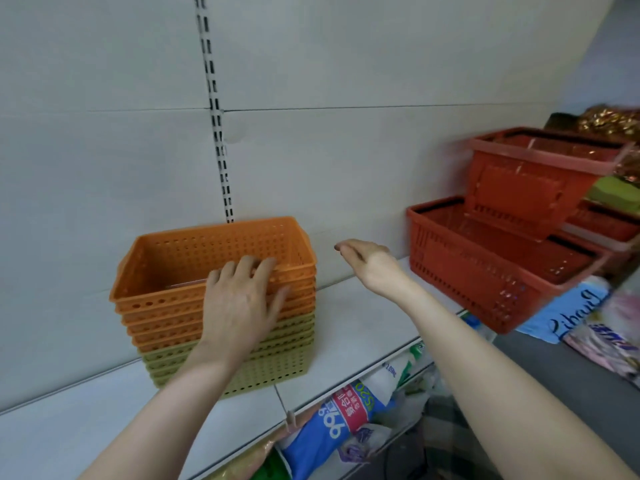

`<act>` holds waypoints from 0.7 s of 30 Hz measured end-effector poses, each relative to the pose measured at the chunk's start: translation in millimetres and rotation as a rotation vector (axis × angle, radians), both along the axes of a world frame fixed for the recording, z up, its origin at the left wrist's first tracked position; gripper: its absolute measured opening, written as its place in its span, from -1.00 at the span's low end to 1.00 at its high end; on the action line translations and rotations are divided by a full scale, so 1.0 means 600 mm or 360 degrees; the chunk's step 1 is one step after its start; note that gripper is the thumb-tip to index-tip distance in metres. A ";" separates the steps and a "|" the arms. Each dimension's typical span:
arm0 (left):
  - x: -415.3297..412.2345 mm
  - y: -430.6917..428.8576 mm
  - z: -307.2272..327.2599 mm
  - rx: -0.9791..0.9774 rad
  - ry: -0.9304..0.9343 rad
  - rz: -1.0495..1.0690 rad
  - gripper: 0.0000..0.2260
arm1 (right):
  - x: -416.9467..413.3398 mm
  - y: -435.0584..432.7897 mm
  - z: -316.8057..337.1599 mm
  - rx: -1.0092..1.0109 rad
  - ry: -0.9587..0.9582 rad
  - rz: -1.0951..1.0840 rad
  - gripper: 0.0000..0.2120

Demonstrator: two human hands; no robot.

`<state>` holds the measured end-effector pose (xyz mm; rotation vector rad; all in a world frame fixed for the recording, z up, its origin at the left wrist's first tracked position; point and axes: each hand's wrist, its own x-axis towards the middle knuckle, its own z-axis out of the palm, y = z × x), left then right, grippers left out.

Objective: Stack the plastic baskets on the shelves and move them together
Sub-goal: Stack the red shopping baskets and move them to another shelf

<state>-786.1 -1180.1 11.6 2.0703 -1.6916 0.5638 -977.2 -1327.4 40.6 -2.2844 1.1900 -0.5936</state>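
Left hand (239, 299) fingers (256, 268) over basket stack (214, 299) rim.

Perforated matt plastic baskets (214, 292); smooth shelf (363, 327).

My white shelf (363, 327) carries a stack of orange and green baskets (221, 296), with red baskets (491, 261) to its right.

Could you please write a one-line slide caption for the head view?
Left hand rests on nested orange and green baskets; right hand reaches empty toward red baskets.
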 end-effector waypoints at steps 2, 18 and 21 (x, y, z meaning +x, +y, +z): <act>-0.037 -0.029 0.006 -0.0076 0.0062 -0.0072 -0.60 | -0.062 -0.028 0.007 -0.0135 0.0036 -0.0001 -0.68; -0.530 -0.549 0.105 -0.0083 0.0721 -0.0641 -0.62 | -0.636 -0.410 0.147 -0.1100 0.0333 -0.0667 -0.52; -0.573 -0.631 0.132 -0.0117 0.0853 -0.0649 -0.57 | -0.645 -0.454 0.157 -0.1362 0.0371 -0.0755 -0.59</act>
